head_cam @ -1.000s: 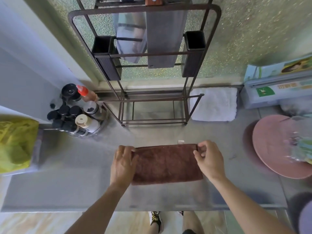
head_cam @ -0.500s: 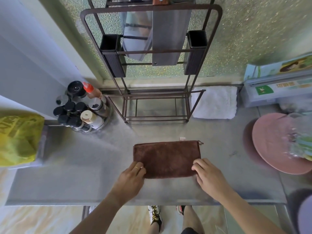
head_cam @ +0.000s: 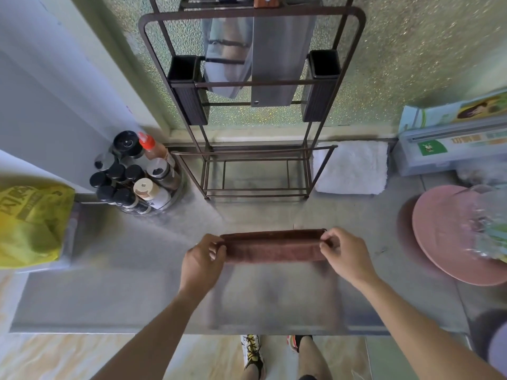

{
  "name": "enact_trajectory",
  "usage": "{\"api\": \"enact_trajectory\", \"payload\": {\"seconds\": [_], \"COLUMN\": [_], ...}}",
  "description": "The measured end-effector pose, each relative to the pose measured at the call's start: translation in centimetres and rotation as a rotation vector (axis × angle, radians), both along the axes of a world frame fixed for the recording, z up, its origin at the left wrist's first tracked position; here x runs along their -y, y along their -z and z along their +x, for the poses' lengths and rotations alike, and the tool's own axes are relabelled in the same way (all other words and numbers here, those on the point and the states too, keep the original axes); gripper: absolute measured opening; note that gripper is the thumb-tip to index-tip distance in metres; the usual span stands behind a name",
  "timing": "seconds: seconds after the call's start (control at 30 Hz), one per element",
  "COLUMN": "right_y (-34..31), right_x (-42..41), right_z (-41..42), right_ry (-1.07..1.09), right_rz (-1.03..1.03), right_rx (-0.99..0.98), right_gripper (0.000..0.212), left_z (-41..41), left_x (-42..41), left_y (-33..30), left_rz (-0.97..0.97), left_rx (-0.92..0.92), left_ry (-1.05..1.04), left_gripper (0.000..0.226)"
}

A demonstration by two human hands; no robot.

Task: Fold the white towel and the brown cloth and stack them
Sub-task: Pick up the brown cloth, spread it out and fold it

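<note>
Pinching brown cloth [head_cam: 273, 246] ends, left hand [head_cam: 201, 260] and right hand [head_cam: 344, 255]

The two ends of the cloth [head_cam: 273, 246] are hidden inside the grip of the left hand [head_cam: 201, 260] and the right hand [head_cam: 344, 256], so its corners cannot be seen. A rack [head_cam: 253, 105] leg covers the towel's [head_cam: 354, 167] left edge. At the right edge, a blurred clear object [head_cam: 487, 226] over the pink plate [head_cam: 441, 234] is cut off. The yellow bag [head_cam: 30, 223] runs out of frame at left; its print is unreadable.
</note>
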State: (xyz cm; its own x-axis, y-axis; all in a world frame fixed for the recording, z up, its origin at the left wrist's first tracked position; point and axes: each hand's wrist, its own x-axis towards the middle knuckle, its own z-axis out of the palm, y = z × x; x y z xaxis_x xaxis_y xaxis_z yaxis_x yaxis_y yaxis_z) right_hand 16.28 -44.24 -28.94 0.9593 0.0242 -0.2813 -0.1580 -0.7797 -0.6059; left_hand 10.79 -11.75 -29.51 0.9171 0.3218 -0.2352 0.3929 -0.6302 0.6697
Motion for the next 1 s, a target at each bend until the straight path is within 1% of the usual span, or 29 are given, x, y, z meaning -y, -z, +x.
{"api": "enact_trajectory", "payload": {"seconds": [0.07, 0.17, 0.23, 0.3, 0.37, 0.43, 0.47, 0.5, 0.57, 0.63, 0.67, 0.73, 0.8, 0.83, 0.9, 1.0], "right_y": [0.6, 1.8, 2.5, 2.9, 2.8, 2.8, 3.0, 3.1, 3.3, 2.8, 2.4, 1.5, 0.6, 0.0, -1.2, -3.0], "right_x": [-0.5, -1.2, -1.4, -1.6, -1.7, -2.0, -2.1, -2.2, -2.5, -3.0, -3.1, -3.6, -4.3, -4.9, -6.8, -11.2], "right_z": [1.7, 3.3, 3.5, 3.1, 2.5, 1.9, 1.7, 1.5, 1.3, 1.3, 1.4, 1.5, 1.3, 1.2, 0.6, -0.8], "right_ry": [0.066, 0.134, 0.176, 0.242, 0.351, 0.436, 0.464, 0.485, 0.502, 0.509, 0.518, 0.553, 0.597, 0.604, 0.566, 0.432], "right_rz": [0.014, 0.009, -0.012, -0.042, -0.042, -0.02, -0.008, -0.001, 0.01, 0.054, 0.079, 0.12, 0.173, 0.204, 0.243, 0.281], "right_rx": [0.008, -0.02, -0.047, -0.056, -0.066, -0.099, -0.123, -0.152, -0.204, -0.25, -0.26, -0.28, -0.278, -0.263, -0.213, -0.106], "right_gripper": [0.006, 0.008, 0.012, 0.021, 0.036, 0.045, 0.044, 0.042, 0.036, 0.025, 0.022, 0.02, 0.014, 0.011, 0.013, 0.015], "left_z": [1.6, 2.9, 3.0, 2.6, 1.9, 1.1, 0.7, 0.3, -0.3, -0.4, -0.5, -0.6, -1.0, -1.3, -1.9, -2.3], "left_x": [0.2, 0.4, 0.7, 1.1, 1.9, 3.4, 4.2, 5.0, 6.4, 7.3, 7.5, 7.7, 7.5, 7.2, 6.3, 4.7], "left_y": [0.0, 0.9, 1.5, 1.8, 1.9, 1.9, 2.0, 2.5, 3.5, 4.0, 3.9, 3.5, 2.7, 2.3, 1.7, 1.2], "left_rz": [-0.025, -0.003, 0.063, 0.158, 0.284, 0.416, 0.471, 0.51, 0.544, 0.526, 0.509, 0.481, 0.422, 0.367, 0.225, -0.053], "left_rx": [-0.021, -0.064, -0.092, -0.057, 0.053, 0.186, 0.231, 0.245, 0.186, 0.07, 0.04, 0.045, 0.101, 0.128, 0.149, 0.123], "left_ry": [-0.077, -0.109, -0.105, -0.082, 0.003, 0.198, 0.319, 0.423, 0.524, 0.536, 0.528, 0.5, 0.443, 0.393, 0.241, -0.059], "left_gripper": [0.008, 0.009, 0.013, 0.021, 0.029, 0.034, 0.037, 0.041, 0.049, 0.055, 0.056, 0.053, 0.046, 0.043, 0.033, 0.02]}}
